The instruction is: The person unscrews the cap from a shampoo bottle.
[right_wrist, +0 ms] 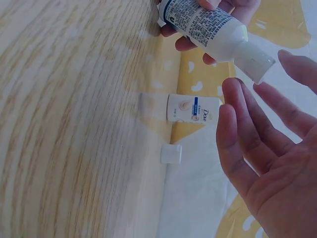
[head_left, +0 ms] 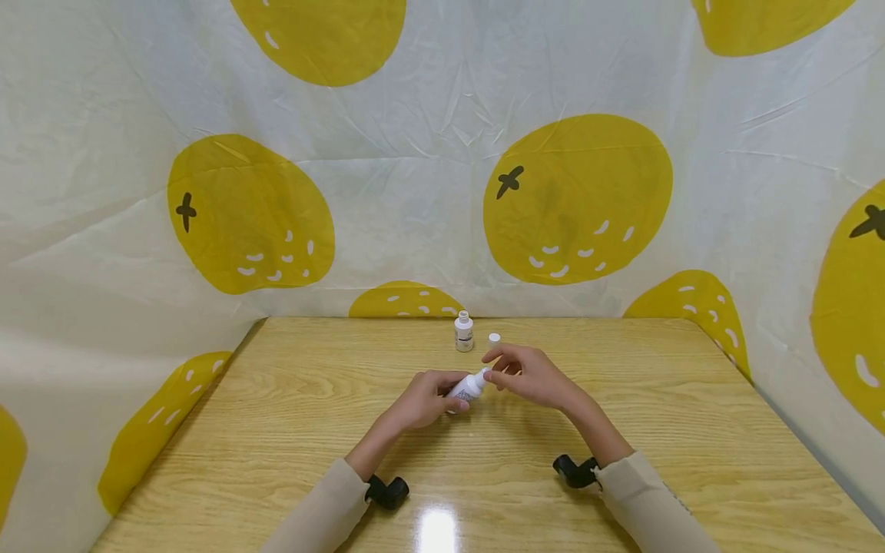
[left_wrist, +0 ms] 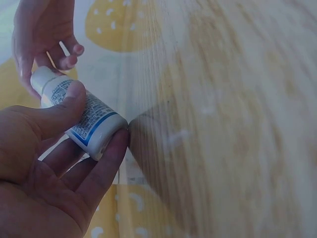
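My left hand (head_left: 423,399) grips a small white bottle (head_left: 467,389), holding it tilted with its capped end up and to the right. In the left wrist view the thumb lies across the bottle's (left_wrist: 94,111) printed label, which has a blue band, and fingers support its base. The white cap (right_wrist: 253,61) sits on the bottle's neck. Close by it, my right hand (head_left: 532,376) has its thumb and fingers spread and loosely bent, fingertips right at the cap's end. No object shows inside the right palm in the right wrist view.
A second white bottle (head_left: 464,335), labelled Dove and with its neck uncapped, stands upright at the back of the wooden table (head_left: 332,353). A loose white cap (right_wrist: 171,153) rests to its right. A white curtain with yellow fruit prints (head_left: 429,215) hangs behind the table.
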A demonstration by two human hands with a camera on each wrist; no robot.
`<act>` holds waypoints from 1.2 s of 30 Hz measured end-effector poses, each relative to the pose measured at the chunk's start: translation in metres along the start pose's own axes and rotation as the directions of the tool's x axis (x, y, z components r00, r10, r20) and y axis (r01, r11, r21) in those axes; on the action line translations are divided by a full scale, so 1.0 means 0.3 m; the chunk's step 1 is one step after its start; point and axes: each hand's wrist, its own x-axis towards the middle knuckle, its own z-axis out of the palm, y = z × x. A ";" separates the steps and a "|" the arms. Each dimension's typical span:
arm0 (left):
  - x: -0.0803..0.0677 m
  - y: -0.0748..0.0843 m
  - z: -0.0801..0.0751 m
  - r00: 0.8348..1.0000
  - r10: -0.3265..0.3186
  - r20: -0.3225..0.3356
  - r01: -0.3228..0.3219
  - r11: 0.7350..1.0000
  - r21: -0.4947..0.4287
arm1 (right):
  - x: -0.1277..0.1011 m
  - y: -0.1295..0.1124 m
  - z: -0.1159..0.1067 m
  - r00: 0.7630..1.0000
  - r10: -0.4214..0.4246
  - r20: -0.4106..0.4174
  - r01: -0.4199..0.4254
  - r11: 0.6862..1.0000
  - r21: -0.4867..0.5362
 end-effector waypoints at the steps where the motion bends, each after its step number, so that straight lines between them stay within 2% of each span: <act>1: 0.000 0.000 0.000 1.000 -0.001 0.000 0.001 1.000 -0.002 | 0.000 -0.001 0.000 1.000 0.011 -0.004 -0.011 1.000 0.003; 5: 0.000 -0.001 -0.001 1.000 -0.006 0.002 0.006 1.000 -0.001 | -0.002 -0.002 -0.001 0.999 0.043 -0.010 -0.043 0.999 0.024; 12: -0.002 0.000 -0.001 1.000 -0.003 0.001 0.003 1.000 -0.004 | 0.002 0.000 -0.002 0.999 0.053 -0.001 -0.053 0.998 0.031; 18: -0.001 -0.002 -0.001 1.000 -0.003 0.004 0.003 1.000 -0.014 | 0.003 -0.001 -0.001 0.999 0.038 0.010 -0.038 0.999 0.029; 28: -0.002 -0.005 0.002 1.000 -0.011 0.008 0.011 1.000 -0.014 | 0.003 0.014 0.001 0.999 -0.048 0.022 0.048 0.999 0.007; 36: -0.003 0.003 -0.001 1.000 -0.009 0.008 0.009 1.000 -0.006 | -0.002 0.004 0.002 1.000 0.022 -0.004 -0.022 1.000 -0.003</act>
